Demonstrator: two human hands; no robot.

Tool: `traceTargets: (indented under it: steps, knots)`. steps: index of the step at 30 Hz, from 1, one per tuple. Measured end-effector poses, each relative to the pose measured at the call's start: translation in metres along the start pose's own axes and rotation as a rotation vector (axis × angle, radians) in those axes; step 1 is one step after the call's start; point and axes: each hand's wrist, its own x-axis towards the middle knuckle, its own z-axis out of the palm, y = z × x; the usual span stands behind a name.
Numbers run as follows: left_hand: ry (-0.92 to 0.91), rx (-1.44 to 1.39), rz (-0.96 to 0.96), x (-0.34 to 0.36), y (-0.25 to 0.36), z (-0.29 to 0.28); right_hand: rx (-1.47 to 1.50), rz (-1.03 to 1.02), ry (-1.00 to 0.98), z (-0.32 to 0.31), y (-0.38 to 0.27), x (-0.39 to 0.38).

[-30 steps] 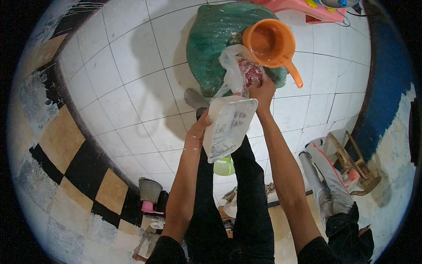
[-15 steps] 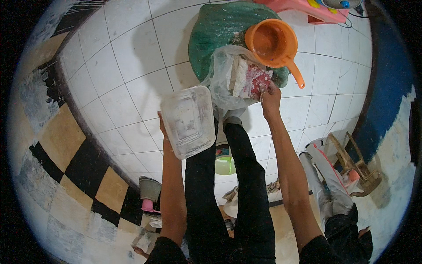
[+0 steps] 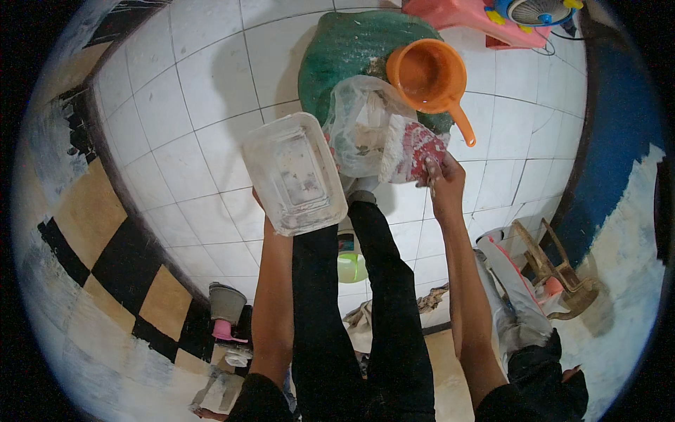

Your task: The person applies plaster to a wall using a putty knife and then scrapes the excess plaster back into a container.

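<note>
My left hand [image 3: 259,200] grips a clear rectangular plastic container [image 3: 299,172] from beneath its left side; most of its fingers are hidden. White residue smears the container's inside. Pinched in my right hand [image 3: 447,184] is a red flat scoop-like piece [image 3: 426,151], its left part heaped with white powder. This piece is just right of an opened clear plastic bag [image 3: 342,133], which holds more whitish powder. Beyond them an orange dipper [image 3: 427,74] with liquid inside stands on a green sack-like bundle [image 3: 327,63] dusted white.
At the far right are a pink stool [image 3: 464,21] and a small blue fan [image 3: 538,13]. Another person's grey-clad legs [image 3: 510,281] extend beside a wooden stool [image 3: 573,281] on the right. A grey bucket [image 3: 228,302] stands at the left wall, and a green container [image 3: 351,269] sits between my legs.
My right hand has drawn the powder-loaded red piece out of the bag's mouth, toward me and slightly right. The plastic container in my left hand has shifted a little left and tilted.
</note>
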Motion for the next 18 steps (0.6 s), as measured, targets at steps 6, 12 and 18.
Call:
traceTargets:
  steps: [6, 12, 18]
  knots:
    - [0.167, 0.007, 0.155, 0.011, -0.005, -0.072, 0.002, -0.098, -0.022, 0.000, -0.088, -0.082]
    - [-0.229, -0.219, 0.033, 0.020, -0.032, 0.015, -0.035, -0.215, -0.072, 0.030, -0.129, -0.118]
    - [-0.137, -0.063, 0.093, 0.024, -0.053, -0.027, -0.659, -0.526, -0.100, 0.082, -0.138, -0.120]
